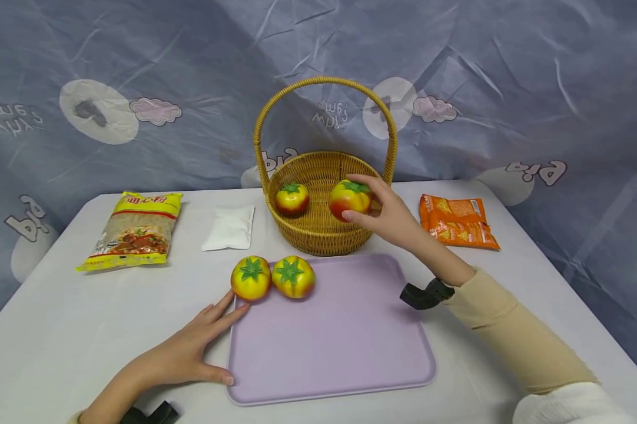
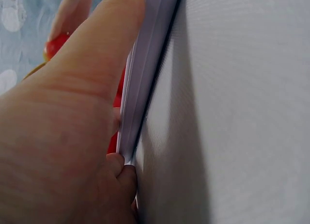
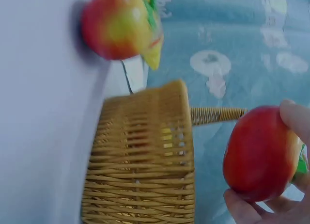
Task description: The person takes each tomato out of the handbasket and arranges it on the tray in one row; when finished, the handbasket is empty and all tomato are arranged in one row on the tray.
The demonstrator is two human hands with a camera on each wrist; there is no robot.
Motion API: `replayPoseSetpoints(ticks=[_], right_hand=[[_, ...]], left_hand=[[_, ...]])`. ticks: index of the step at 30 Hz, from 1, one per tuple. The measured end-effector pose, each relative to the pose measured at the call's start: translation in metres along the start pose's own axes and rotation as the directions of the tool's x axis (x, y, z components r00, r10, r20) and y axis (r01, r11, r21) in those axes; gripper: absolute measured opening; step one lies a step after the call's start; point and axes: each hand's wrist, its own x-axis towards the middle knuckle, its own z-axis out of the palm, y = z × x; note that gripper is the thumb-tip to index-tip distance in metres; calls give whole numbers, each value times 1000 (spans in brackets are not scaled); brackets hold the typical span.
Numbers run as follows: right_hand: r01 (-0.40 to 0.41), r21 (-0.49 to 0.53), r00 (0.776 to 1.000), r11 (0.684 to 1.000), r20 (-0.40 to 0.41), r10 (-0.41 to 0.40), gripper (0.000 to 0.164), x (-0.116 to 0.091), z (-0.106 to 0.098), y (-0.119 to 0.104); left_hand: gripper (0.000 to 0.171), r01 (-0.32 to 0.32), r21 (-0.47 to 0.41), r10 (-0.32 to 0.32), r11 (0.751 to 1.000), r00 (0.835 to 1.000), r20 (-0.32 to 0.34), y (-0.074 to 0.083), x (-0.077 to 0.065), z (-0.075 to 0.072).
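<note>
Over the opening of a wicker basket (image 1: pixel 326 235), my right hand (image 1: pixel 384 215) grips a yellow-and-red toy tomato (image 1: pixel 345 199) with a green star-shaped top. In the right wrist view the held tomato (image 3: pixel 259 153) shows its red underside, above the basket's rim. Another tomato (image 1: pixel 292 199) lies inside the basket on the left. Two more tomatoes, one at the corner (image 1: pixel 251 280) and one beside it (image 1: pixel 294 278), sit at the far left of a lilac tray (image 1: pixel 334 347). My left hand (image 1: pixel 183 347) rests with spread fingers along the tray's left edge, fingertips right by the corner tomato.
A yellow pasta bag (image 1: pixel 135 229) lies at the far left, with a white packet (image 1: pixel 229 228) between it and the basket. Right of the basket is an orange snack bag (image 1: pixel 458 221). The basket's tall handle (image 1: pixel 324 80) arches up before a grey-blue patterned cloth (image 1: pixel 207 70).
</note>
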Motion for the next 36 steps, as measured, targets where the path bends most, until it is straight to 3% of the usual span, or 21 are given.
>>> replayPoseSetpoints(ticks=[5,13,24,36], right_hand=[[61,3,998,998,30,-61,63,-37,6,-8],[62,33,985,997,160,-67,64,-70,27,17],[104,-38,963,994,255,-90,67,-73,45,45],[73,-15,964,997,258,-67,67,-67,54,55]], left_hand=[[99,-8,4,8,1000,1000,-8,0,0,-1],[99,-27,15,27,1000,999,-23,1,-2,0],[99,-21,1,21,1000,1000,-20,1,-5,3],[99,-21,5,21,1000,1000,-21,1,-1,-1]])
